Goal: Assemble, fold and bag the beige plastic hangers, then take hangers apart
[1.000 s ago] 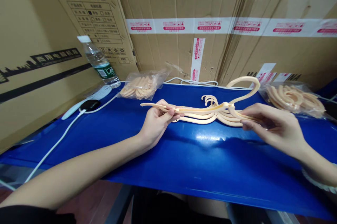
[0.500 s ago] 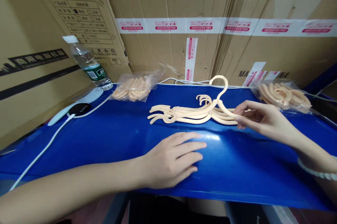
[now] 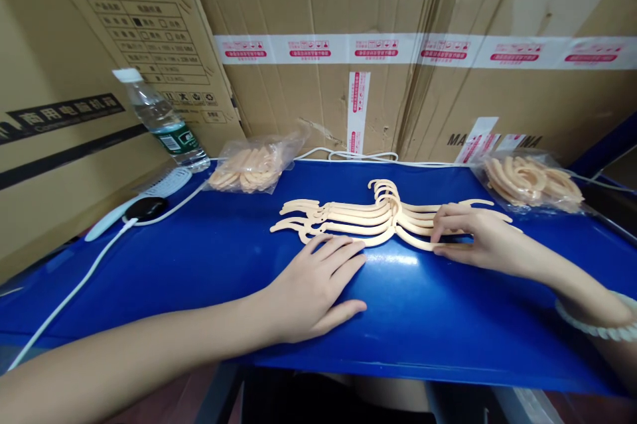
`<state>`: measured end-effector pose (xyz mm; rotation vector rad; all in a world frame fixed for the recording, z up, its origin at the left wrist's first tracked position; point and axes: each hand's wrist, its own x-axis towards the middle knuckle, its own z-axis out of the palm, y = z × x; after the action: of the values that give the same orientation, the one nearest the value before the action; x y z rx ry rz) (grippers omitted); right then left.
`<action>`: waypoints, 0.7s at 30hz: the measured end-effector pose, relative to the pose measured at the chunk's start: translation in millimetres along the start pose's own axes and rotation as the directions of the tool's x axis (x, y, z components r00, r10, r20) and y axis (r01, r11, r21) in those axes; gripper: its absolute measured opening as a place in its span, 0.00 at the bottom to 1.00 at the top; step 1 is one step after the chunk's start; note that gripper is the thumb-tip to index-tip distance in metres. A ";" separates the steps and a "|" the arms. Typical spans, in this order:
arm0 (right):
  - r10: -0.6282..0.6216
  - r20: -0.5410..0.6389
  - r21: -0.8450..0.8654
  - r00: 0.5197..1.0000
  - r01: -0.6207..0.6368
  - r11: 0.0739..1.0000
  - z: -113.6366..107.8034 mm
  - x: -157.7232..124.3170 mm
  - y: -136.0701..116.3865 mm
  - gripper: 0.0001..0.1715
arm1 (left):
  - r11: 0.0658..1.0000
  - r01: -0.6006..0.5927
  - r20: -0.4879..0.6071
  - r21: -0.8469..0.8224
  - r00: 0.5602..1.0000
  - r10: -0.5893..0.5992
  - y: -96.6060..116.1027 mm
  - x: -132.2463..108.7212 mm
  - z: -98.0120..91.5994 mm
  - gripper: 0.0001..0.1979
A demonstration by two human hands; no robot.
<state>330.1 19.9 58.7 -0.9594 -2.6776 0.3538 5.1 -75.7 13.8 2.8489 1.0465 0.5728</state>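
Behind our workspace, big cardboard boxes (image 3: 378, 46) with pink-printed tape form a wall along the back and left. Below them the blue counter (image 3: 209, 258) spreads across the view. At its middle lies a stack of pale plastic hangers (image 3: 358, 218), flat on the surface, hooks pointing toward the boxes and arms fanned out to both sides.

Our left hand (image 3: 318, 284) rests palm down on the counter with its fingers spread wide, holding nothing; its fingertips just touch the near edge of the hangers' left arms. Our right hand (image 3: 472, 238) lies over the right arms of the stack, fingers curled lightly down on them and covering part of them; whether it grips a hanger or only presses on it we cannot tell.

Well to the right sits a clear bag of hooks (image 3: 532, 178), and a second bag of parts (image 3: 249, 168) lies at the back left. Left of that stands a water bottle (image 3: 162, 120). Near it a white handheld fan (image 3: 134, 202) and a small black device (image 3: 144, 208) lie on the counter, with a white cable (image 3: 74, 291) running off toward the near left edge.
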 end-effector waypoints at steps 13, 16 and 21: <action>-0.051 -0.231 -0.241 0.972 -0.006 0.970 19.8 10.1 13.2 0.12 | 0.997 0.058 0.064 -0.041 0.996 -0.055 -29.0 14.4 -6.1 0.28; -0.070 -0.255 -0.246 0.964 0.006 0.969 27.7 14.7 19.8 0.15 | 0.993 0.103 0.082 -0.057 0.992 -0.098 -43.1 18.6 -4.2 0.30; -0.051 -0.201 -0.282 0.978 -0.008 0.959 32.5 21.6 25.7 0.21 | 0.978 0.191 0.155 -0.085 0.972 -0.176 -63.6 22.6 1.5 0.32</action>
<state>318.1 48.7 24.0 -0.9823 -2.5858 -0.1328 -17.6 -12.2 8.6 2.6251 1.2018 0.3826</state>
